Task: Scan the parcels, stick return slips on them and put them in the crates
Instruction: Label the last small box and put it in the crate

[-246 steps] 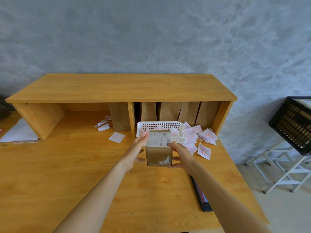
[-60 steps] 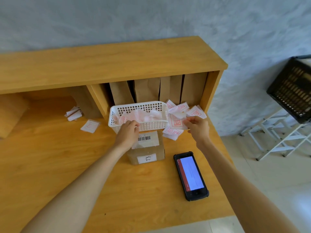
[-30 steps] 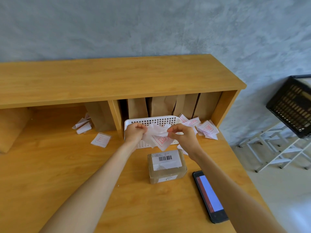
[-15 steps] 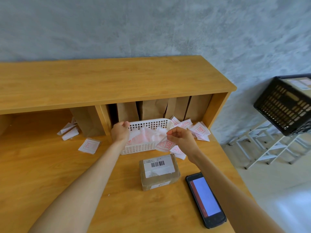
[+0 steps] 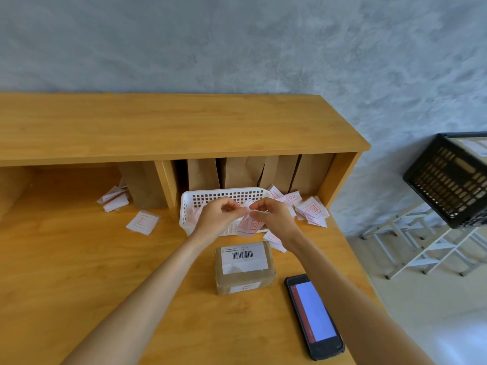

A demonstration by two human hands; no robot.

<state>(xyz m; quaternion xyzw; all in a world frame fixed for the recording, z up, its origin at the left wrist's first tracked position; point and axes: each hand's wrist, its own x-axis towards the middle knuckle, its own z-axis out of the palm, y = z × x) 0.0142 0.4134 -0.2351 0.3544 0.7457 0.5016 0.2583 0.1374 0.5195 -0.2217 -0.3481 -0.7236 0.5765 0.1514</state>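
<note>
My left hand (image 5: 214, 219) and right hand (image 5: 274, 216) both pinch one slip (image 5: 249, 225) over the basket (image 5: 189, 204), fingers clamped on its top edge. Parcel (image 5: 243, 267) sits on worktop (image 5: 79, 272) below, scanner (image 5: 313, 316) beside it.

a brown parcel (image 5: 243, 267) is showing a white label with a black barcode, white slips (image 5: 311, 210) are bearing red nested squares, and the perforated basket (image 5: 224, 196) is showing white on the honey-coloured surface (image 5: 79, 272).

barcode on the parcel (image 5: 243, 267) label; its print is unreadable.
</note>
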